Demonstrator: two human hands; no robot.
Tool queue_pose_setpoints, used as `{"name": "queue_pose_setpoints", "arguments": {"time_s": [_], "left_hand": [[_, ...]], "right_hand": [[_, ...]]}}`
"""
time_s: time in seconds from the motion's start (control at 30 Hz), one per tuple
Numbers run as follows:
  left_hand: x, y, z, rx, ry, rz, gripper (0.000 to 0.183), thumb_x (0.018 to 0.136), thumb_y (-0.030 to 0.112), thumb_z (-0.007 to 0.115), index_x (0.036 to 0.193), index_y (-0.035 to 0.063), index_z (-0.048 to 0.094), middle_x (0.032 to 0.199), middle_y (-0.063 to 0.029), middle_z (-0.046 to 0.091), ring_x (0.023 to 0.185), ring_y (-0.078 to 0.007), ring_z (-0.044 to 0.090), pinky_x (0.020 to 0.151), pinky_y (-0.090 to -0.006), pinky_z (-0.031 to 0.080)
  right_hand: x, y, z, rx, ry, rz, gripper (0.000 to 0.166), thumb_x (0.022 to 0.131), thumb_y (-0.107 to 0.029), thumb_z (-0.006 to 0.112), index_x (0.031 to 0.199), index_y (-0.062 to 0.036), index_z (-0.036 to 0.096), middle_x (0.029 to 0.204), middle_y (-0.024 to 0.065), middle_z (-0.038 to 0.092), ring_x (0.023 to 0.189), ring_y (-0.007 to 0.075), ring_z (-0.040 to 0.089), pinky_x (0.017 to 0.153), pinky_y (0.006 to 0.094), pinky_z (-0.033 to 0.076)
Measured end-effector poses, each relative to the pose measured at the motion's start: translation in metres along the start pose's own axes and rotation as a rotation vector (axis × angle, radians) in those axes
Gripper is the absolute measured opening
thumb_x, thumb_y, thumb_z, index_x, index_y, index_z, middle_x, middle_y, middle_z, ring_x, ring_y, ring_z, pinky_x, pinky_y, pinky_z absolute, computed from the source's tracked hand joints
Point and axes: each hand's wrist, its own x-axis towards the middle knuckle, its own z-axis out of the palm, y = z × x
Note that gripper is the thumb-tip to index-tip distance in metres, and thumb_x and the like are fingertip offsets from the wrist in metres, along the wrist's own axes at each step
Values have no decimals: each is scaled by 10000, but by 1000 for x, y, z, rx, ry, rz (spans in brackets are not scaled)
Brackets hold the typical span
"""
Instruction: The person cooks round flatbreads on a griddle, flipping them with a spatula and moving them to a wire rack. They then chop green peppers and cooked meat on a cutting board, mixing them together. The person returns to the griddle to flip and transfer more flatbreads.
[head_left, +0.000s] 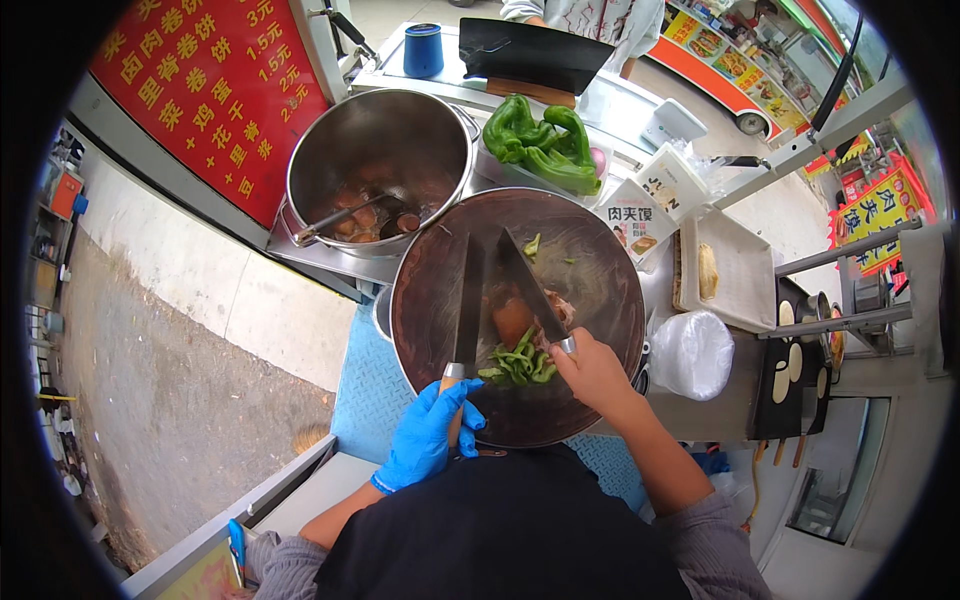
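Observation:
On a round wooden chopping block (592, 262) lie a chunk of braised meat (513, 319), some pale shredded meat (561, 306) and sliced green pepper (520, 365). My left hand (431, 431), in a blue glove, grips the wooden handle of a knife (469, 307), whose blade points away from me at the left of the meat. My bare right hand (596, 375) is closed around the handle of a second knife (531, 285); its blade slants up and left across the meat. A few pepper bits (532, 246) lie near the block's far side.
A steel pot (300, 161) with dark broth, meat and a ladle stands far left. Whole green peppers (555, 146) fill a container behind the block. Right are printed paper bags (637, 217), a tray (739, 300) with a flatbread, plastic bags (691, 355) and a griddle (772, 420). A person (600, 30) stands beyond the counter.

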Motion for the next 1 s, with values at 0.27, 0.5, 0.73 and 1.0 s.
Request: {"name": "queue_pose_setpoints", "arguments": {"time_s": [0.27,0.5,0.73,1.0], "left_hand": [[-5,-9,-1,-52,58,23,420,958,327,459,1195,-19,472,765,-75,574,518,-103,535,466,-219,470],[-4,-3,-6,-55,43,14,394,968,314,441,1186,-11,486,778,-70,571,532,-98,532,479,-221,468],[-4,1,-10,-70,7,29,384,970,316,434,1173,-5,492,779,-68,570,539,-97,532,481,-222,468],[1,7,-18,-15,-43,-16,396,961,326,447,1185,3,499,786,-74,569,550,-108,532,494,-236,471]], "right_hand": [[-16,-13,15,-26,78,-35,307,875,-277,552,853,12,448,688,242,585,669,425,585,591,486,443],[-11,-19,36,-58,131,-66,312,876,-277,542,861,20,446,679,240,584,643,427,577,573,492,446],[-11,-23,50,-20,114,-15,317,876,-286,539,866,20,458,702,250,590,690,431,584,611,496,445],[-12,-24,47,88,109,65,316,884,-276,534,887,31,459,677,222,581,612,361,575,551,435,447]]}}
